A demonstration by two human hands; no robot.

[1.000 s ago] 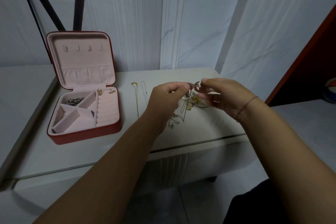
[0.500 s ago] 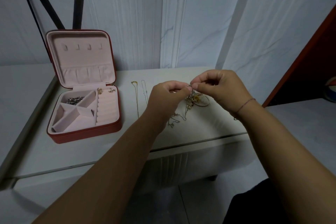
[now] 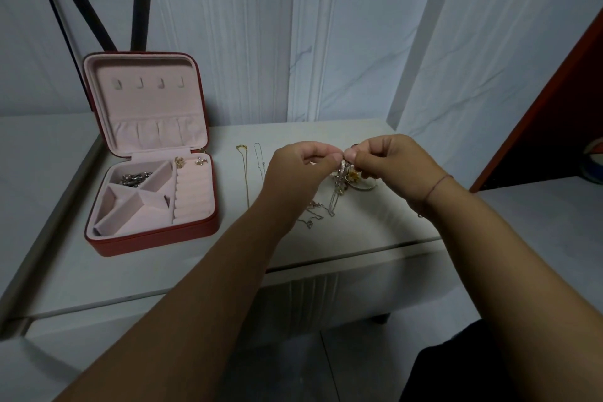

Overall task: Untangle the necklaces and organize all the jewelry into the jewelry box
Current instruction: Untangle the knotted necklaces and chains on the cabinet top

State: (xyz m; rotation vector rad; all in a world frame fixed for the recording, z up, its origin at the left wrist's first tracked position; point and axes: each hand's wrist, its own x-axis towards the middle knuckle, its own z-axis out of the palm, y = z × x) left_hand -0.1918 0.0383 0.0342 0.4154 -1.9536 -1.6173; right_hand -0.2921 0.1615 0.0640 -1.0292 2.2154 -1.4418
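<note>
White tabletop (image 3: pixel 359 232) stands against a pale marbled wall. The tangle (image 3: pixel 346 174) of gold and silver necklaces sits at the centre-right of the table, directly between the two hands. The left hand (image 3: pixel 297 173) pinches the top of the tangle between thumb and forefinger. The right hand (image 3: pixel 394 166) pinches the same spot from the opposite side, so the fingertips of both hands nearly meet. The grip point is at the upper end of the tangle; the bulk hangs just below it, and loose strands (image 3: pixel 313 215) trail over the table beside the left wrist. Both hands are held knuckles-up with the remaining fingers curled inward, and the forearms converge from the near edge. A thread bracelet (image 3: pixel 437 184) circles the right wrist. A gold chain (image 3: pixel 245 173) and a silver chain (image 3: pixel 259 158) lie straight and side by side, just left of the left hand. The box (image 3: pixel 156 240) stands open at the left of the table, well apart from the hands, with its lid (image 3: pixel 146 98) upright. A silver piece (image 3: pixel 133 179) lies in the rear-left compartment, and two earrings (image 3: pixel 179 161) sit at the rear of the ring rolls.
</note>
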